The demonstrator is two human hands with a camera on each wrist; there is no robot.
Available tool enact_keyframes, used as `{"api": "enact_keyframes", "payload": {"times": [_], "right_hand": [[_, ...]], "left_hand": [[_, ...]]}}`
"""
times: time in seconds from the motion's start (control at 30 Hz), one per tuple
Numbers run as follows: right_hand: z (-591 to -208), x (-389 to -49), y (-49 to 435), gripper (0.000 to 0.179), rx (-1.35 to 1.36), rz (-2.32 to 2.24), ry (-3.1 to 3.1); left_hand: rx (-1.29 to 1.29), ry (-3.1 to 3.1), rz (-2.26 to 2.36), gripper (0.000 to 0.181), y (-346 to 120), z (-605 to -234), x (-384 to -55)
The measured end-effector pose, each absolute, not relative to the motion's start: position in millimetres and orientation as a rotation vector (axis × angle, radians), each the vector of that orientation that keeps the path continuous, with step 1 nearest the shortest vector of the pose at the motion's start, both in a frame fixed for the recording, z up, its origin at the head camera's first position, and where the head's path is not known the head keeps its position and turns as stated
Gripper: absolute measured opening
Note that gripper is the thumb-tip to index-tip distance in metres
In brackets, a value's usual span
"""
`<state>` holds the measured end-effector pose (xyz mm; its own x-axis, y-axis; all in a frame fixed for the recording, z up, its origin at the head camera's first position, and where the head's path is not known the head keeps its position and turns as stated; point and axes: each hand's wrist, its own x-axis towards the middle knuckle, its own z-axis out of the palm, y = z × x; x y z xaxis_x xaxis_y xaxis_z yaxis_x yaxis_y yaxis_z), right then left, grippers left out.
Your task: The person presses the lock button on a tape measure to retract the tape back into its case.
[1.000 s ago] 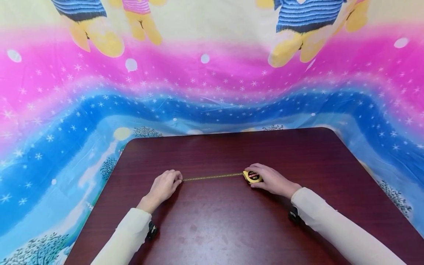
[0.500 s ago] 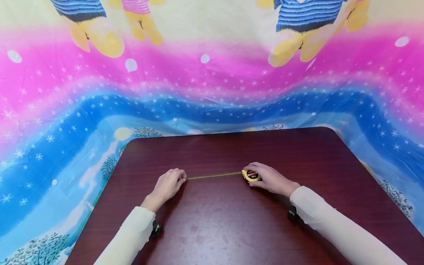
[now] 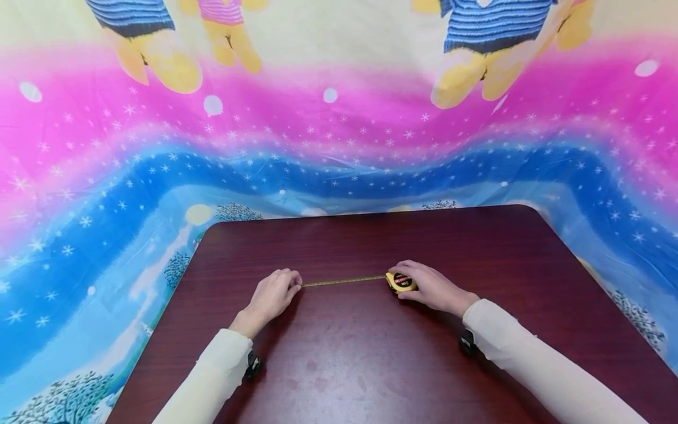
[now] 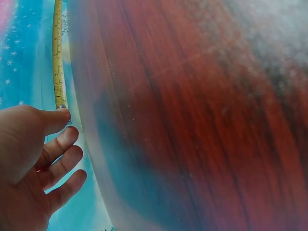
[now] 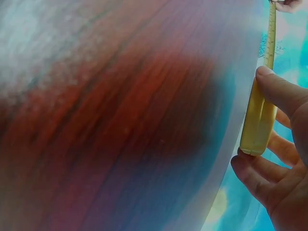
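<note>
Tape measure (image 3: 402,282) stretches out between both hands (image 3: 271,294) (image 3: 433,287)

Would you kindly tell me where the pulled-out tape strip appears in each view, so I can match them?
Head: below centre, the tape strip between left hand and right hand.
Left wrist: upper left, the tape strip above the left hand.
Right wrist: upper right, the tape strip above the yellow case.
Shared landmark: the brown table.

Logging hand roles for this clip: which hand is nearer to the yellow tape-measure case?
Right. The right hand grips the yellow case; the left hand is away from it, pinching the end of the extended blade.
</note>
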<state>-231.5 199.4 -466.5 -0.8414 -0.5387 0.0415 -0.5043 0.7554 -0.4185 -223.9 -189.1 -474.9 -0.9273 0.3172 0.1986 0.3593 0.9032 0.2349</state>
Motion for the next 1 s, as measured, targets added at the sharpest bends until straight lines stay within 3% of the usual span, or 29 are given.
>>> {"api": "enact_keyframes", "payload": {"times": [1.0], "right_hand": [[-462,-234,185,0.057,-0.898,-0.673,2.851]], "left_hand": [[-0.524,-2.937,-0.402,0.005,-187,-469,-224]]}}
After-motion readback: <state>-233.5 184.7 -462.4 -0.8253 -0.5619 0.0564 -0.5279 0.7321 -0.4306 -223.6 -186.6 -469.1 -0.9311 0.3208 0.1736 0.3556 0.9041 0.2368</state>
